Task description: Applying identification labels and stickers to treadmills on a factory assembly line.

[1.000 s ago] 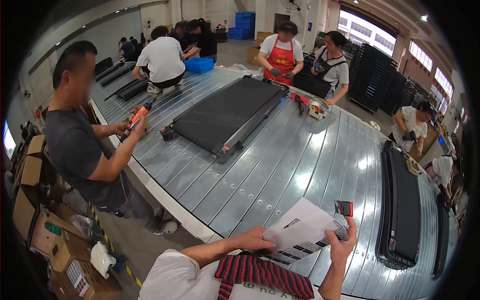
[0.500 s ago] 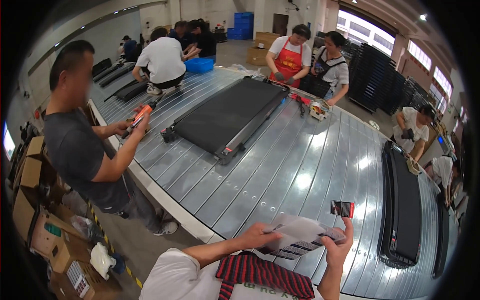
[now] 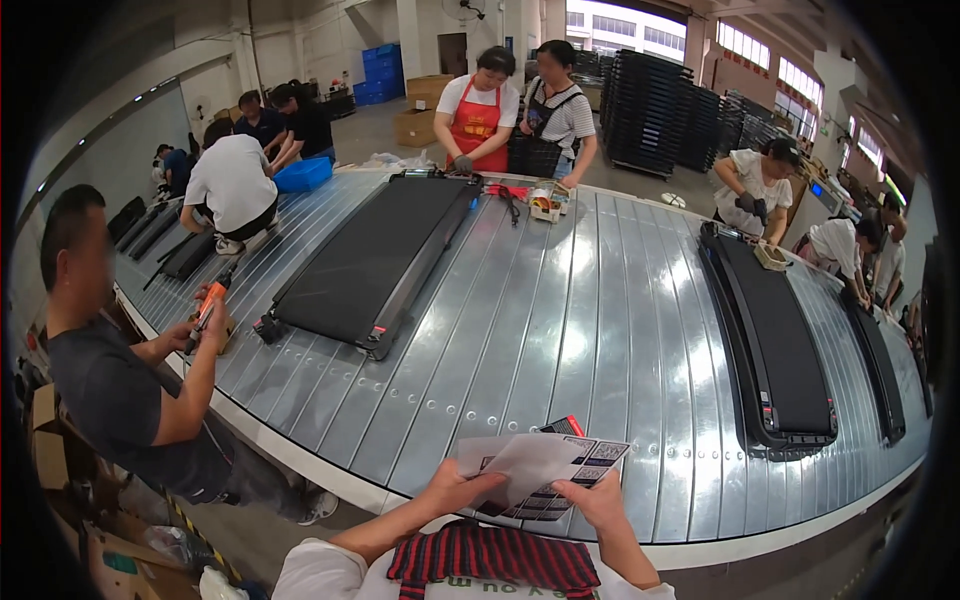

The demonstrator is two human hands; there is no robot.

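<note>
Head view, left hand [image 3: 455,488] and right hand [image 3: 598,500] grips closed on label sheets [image 3: 540,470] (fingers pinching).

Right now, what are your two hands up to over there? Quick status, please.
Left hand and right hand both gripping a sheet of labels. Sheet held above the metal conveyor edge. Nothing in the way.

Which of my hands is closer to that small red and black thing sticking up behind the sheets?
Right. Your right hand holds the label sheet just below the red and black thing; your left hand grips the white paper further to its left.
</note>
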